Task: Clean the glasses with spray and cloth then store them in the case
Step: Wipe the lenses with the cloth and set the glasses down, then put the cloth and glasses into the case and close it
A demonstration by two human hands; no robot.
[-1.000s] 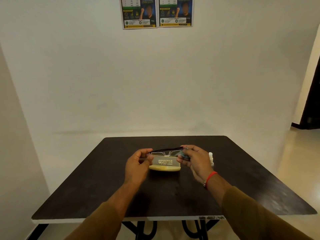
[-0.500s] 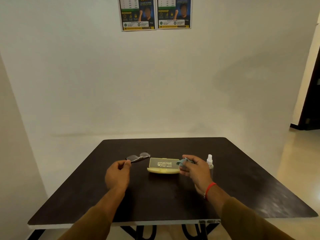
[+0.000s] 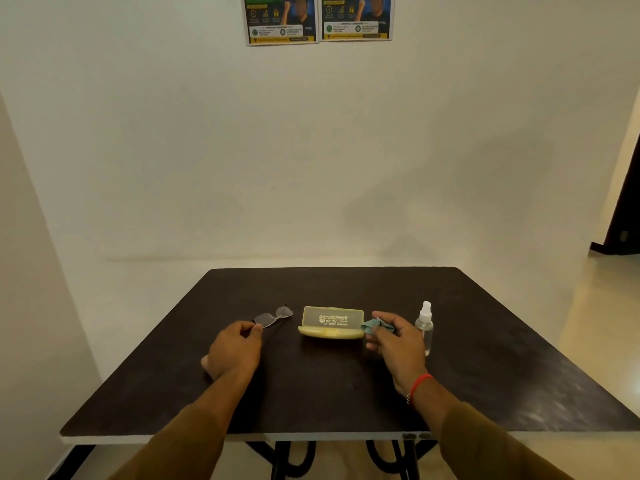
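The glasses (image 3: 273,317) have a dark frame and lie low over the table, left of the case. My left hand (image 3: 235,351) pinches their near end between thumb and fingers. The yellow case (image 3: 332,327) stands open at the table's middle, its lid up with printed text facing me. My right hand (image 3: 398,341) is just right of the case and holds a small teal cloth (image 3: 372,325) bunched at its fingertips. A clear spray bottle (image 3: 425,327) with a white nozzle stands upright right behind that hand.
A dark square table (image 3: 346,393) carries everything, its near edge close to me. A white wall is behind it, with two posters (image 3: 318,19) high up. A dark doorway (image 3: 623,220) is at the far right.
My left hand has carried the glasses from above the case to the left and down to the table. My right hand stayed by the case with the cloth, uncovering the spray bottle.
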